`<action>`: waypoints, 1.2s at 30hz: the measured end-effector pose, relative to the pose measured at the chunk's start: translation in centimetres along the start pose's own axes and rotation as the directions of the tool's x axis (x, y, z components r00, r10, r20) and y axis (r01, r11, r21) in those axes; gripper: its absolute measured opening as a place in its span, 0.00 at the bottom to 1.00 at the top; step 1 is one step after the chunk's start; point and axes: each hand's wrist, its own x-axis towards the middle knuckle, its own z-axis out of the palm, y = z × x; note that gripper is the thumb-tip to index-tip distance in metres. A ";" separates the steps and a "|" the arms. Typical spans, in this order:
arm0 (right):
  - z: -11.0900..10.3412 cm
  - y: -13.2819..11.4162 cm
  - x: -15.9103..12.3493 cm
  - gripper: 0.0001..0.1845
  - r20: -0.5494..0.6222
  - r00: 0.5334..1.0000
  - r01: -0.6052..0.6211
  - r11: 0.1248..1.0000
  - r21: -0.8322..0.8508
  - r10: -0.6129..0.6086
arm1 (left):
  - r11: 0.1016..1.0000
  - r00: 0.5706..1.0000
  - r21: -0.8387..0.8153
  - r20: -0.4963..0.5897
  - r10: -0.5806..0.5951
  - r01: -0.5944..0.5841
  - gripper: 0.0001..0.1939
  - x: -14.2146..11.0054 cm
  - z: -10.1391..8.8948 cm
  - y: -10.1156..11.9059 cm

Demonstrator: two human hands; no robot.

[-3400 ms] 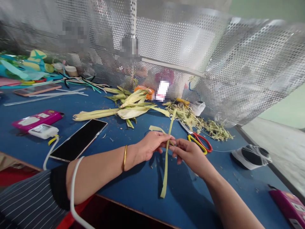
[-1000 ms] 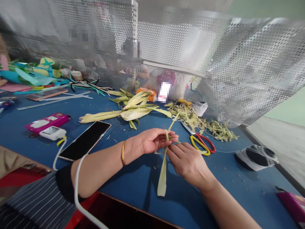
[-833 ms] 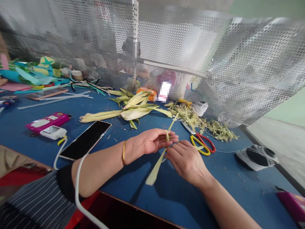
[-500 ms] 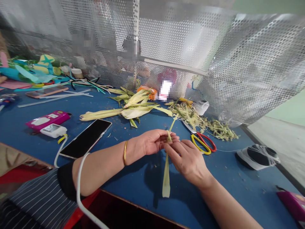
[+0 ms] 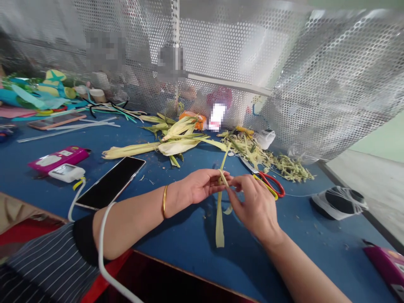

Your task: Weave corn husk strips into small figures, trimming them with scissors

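Pale green corn husk strips cross between my hands above the blue table. My left hand, palm up with a gold bangle at the wrist, grips the strips between thumb and fingers. One strip runs up and away past the fingertips, and a wider end hangs down below them. My right hand pinches a strip end close to the left fingertips; a short curled tail shows beneath it. Scissors with red and yellow handles lie just behind my right hand, partly covered by it.
Corn husks are piled at the back middle, with shredded husk to their right. A black phone and a purple device lie left. A thread spool stands right. Perforated mesh rises behind the table.
My right hand has drawn slightly right and turned, pulling a strip end out sideways from the left fingers. The left hand keeps its hold. The view has shifted slightly.
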 end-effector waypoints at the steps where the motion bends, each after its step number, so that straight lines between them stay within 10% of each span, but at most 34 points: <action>1: 0.1 0.0 -0.1 0.05 0.017 0.995 -0.099 0.995 0.022 0.099 | 1.000 1.000 -0.014 -0.002 0.013 -0.013 0.11 0.0 0.0 0.0; 6: 0.9 -0.2 -0.4 0.06 0.212 0.916 -0.394 0.863 0.317 0.341 | 0.996 0.997 -0.053 -0.024 0.067 -0.068 0.08 0.2 -0.3 0.1; 15: 0.7 0.5 -0.4 0.05 0.133 0.881 -0.466 0.786 0.406 0.454 | 0.999 0.999 -0.039 -0.035 0.031 -0.032 0.08 0.1 0.0 0.7; 24: 1.7 0.1 -0.7 0.11 0.097 0.995 0.011 1.000 0.028 -0.014 | 0.988 1.000 -0.155 0.023 -0.006 0.009 0.07 0.3 -0.3 0.1; 33: 0.4 -0.3 0.2 0.11 0.111 0.871 0.490 0.864 -0.117 -0.479 | 0.994 0.999 -0.104 0.012 -0.041 0.042 0.09 0.4 -0.2 -0.2; 36: 0.5 -0.3 0.0 0.10 0.018 0.914 0.404 0.912 0.066 -0.406 | 0.999 1.000 -0.026 -0.012 -0.024 0.023 0.10 0.1 0.1 -0.4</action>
